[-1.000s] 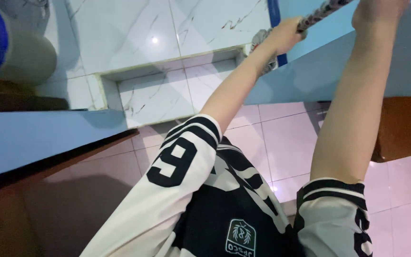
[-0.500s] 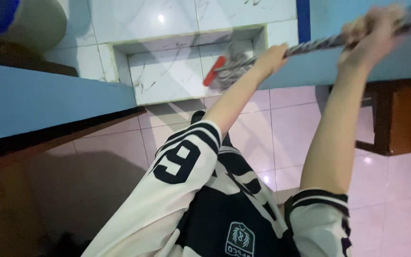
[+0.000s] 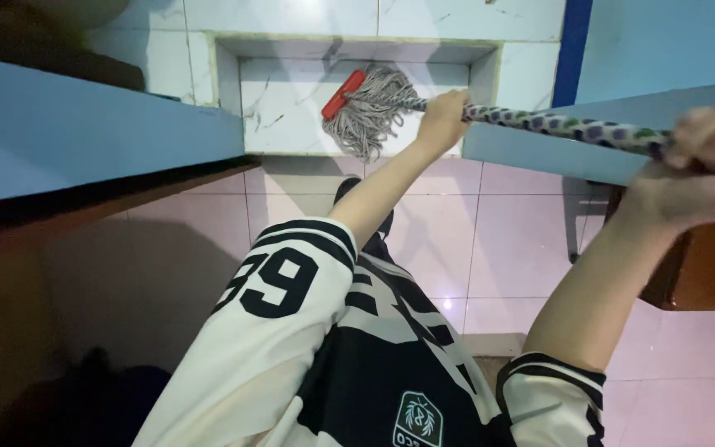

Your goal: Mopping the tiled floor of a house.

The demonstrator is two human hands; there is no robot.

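The left hand [image 3: 444,120] is stretched forward with its fingers wrapped shut around the mop handle [image 3: 556,124], low down, close to where the handle meets the mop head [image 3: 370,108]. The right hand [image 3: 697,178] grips the same handle further up, near the right edge of the view; it is blurred, but its fingers look closed over the patterned shaft. The handle runs slantwise between the two hands — grey with dark spots along it. The mop head, a bundle of pale grey strings with a red clamp [image 3: 343,93] on its far side, lies in a shallow recessed basin [image 3: 291,124] lined with white marbled tile, set lower than the surrounding white ledge. A blue panel [image 3: 84,132] crosses the left side of the view, and another one sits just under the handle on the right. Below are pink floor tiles [image 3: 498,240] and the person's black-and-white striped shirt [image 3: 357,356].
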